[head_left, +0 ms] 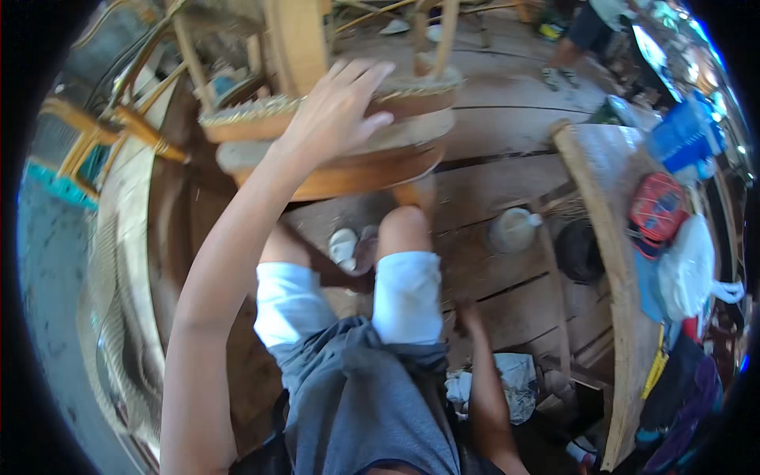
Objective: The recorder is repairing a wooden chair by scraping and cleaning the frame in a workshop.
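Observation:
Ahead of my knees stands a wooden chair [317, 188] with curved, stacked seat frames and a frayed, fibrous upper edge [257, 113]. My left hand [344, 103] is over that edge, near the chair's upright slat [298, 43]. Its fingers are stretched out and the thumb stands apart; the picture does not settle whether the palm touches the wood. My right hand [469, 315] hangs low beside my right thigh, above the plank floor. It is small and blurred, so its fingers cannot be made out.
Several other wooden chairs [150, 134] crowd the left. A wooden bench [590, 182] runs along the right, with a red cap [659, 207] and white plastic bag [687, 273]. A pale tub [511, 231] and dark container [578, 250] stand on the floor. Another person [582, 39] is far right.

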`<state>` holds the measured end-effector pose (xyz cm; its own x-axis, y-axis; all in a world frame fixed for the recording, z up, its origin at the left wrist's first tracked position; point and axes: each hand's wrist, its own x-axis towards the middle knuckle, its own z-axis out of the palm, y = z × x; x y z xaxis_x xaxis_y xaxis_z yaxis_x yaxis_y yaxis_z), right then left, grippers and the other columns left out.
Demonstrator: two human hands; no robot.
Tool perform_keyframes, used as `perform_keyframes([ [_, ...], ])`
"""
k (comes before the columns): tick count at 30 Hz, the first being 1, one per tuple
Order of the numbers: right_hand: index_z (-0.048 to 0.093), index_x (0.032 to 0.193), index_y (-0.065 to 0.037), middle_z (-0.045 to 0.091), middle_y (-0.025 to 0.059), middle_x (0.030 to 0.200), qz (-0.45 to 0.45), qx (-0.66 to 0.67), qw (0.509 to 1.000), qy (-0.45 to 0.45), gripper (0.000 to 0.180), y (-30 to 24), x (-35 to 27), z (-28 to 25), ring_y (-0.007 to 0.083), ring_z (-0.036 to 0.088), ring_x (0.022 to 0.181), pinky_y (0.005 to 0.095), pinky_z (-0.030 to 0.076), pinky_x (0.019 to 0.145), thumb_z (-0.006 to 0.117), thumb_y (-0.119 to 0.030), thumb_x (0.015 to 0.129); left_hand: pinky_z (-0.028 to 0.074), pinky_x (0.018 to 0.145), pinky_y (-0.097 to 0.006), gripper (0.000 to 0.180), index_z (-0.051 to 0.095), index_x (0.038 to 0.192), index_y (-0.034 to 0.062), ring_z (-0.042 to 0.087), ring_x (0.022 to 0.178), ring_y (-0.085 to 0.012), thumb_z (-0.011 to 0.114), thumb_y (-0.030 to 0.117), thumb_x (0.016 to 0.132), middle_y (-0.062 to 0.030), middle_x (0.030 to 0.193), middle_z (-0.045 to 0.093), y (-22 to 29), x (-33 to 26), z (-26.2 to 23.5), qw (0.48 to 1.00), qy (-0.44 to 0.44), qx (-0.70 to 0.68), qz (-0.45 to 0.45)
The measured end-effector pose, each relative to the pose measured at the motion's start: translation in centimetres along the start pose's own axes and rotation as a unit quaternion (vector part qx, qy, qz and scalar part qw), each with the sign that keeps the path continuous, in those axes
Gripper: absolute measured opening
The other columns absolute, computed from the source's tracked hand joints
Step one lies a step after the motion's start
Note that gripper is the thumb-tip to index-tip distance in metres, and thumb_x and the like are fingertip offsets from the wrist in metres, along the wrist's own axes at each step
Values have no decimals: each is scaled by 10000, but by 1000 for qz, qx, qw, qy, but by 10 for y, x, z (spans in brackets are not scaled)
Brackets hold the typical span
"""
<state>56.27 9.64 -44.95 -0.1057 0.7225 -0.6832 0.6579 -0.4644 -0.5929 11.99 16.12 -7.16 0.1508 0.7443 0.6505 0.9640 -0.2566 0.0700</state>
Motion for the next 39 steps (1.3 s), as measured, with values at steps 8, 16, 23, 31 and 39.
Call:
perform_keyframes([
  [8,607,1170,49,679,276,1106,-199,-64,977,-27,457,-136,-49,8,395,650,1098,448,491,921,609,-367,981,513,799,-387,114,720,917,16,609,882,-292,736,103,844,-86,904,646,-25,-17,11,998,24,0,61],
  [16,629,1142,-12,575,107,637,6,27,997,-77,387,-28,-58,-1,221,581,488,366,434,431,582,-362,984,504,775,-395,65,677,874,62,588,813,-296,720,108,857,-76,832,614,-31,-27,3,996,72,-4,44],
  [23,599,1169,12,595,138,670,26,68,997,-15,404,-56,-48,2,270,606,529,409,476,491,508,-353,1022,489,753,-386,123,624,826,66,596,833,-296,732,117,854,-82,869,644,-25,-24,13,997,57,26,47],
  [31,580,968,-14,676,256,881,-498,-135,840,164,444,-411,-104,8,461,654,866,526,504,735,549,-456,993,526,697,-385,149,693,913,40,642,768,-299,739,177,880,-112,809,671,-22,-16,1,989,65,-87,-102],
  [39,679,906,-63,719,203,783,-550,-352,719,240,414,-488,-94,7,382,725,764,507,565,661,485,-411,1018,539,688,-315,234,682,913,25,668,749,-169,703,257,937,-89,837,696,-27,-10,18,975,58,-166,-138],
])
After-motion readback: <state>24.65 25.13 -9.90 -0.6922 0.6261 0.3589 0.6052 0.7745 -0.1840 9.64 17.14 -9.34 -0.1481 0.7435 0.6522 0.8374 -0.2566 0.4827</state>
